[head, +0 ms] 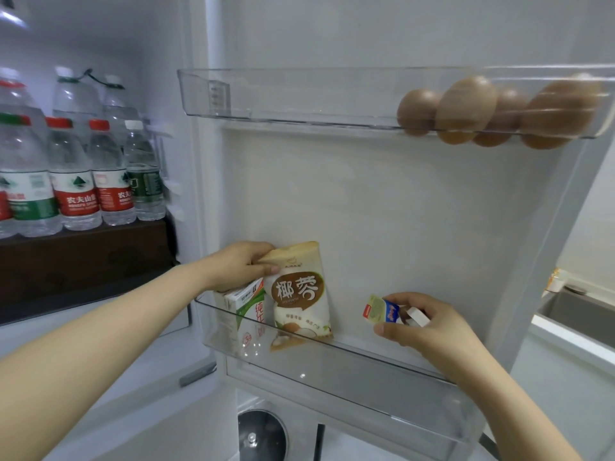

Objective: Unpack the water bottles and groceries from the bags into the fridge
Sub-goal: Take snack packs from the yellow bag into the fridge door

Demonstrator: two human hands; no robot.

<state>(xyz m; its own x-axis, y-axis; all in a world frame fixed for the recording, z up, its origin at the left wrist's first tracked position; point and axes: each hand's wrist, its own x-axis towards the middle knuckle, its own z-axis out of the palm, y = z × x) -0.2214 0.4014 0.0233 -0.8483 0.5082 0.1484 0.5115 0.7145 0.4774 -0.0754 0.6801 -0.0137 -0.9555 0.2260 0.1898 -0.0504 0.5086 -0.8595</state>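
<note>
Now, both hands are working at the lower door bin [366, 359] of the fridge. The left hand [244, 266] pinches the top corner of the coconut pouch [301, 294]. That pouch stands in the bin with its long axis upright, tipped a little, and touches the milk carton [244, 311] on its left. The right hand [432, 327] is curled round a small packet [381, 311], with a white piece [417, 317] in the same grip; what that piece is, I cannot tell.

Here's the key bit: the packet hangs over the bin, to the right of the pouch and apart from it. So the likely drop spot is straight down beside the pouch, and the right hand is the nearer one for it.

Counting up: one pouch, one carton, one small packet. At least four brown eggs [466, 109] sit in the upper door bin [266, 94]. At least seven water bottles [75, 176] stand on the shelf [83, 242].
</note>
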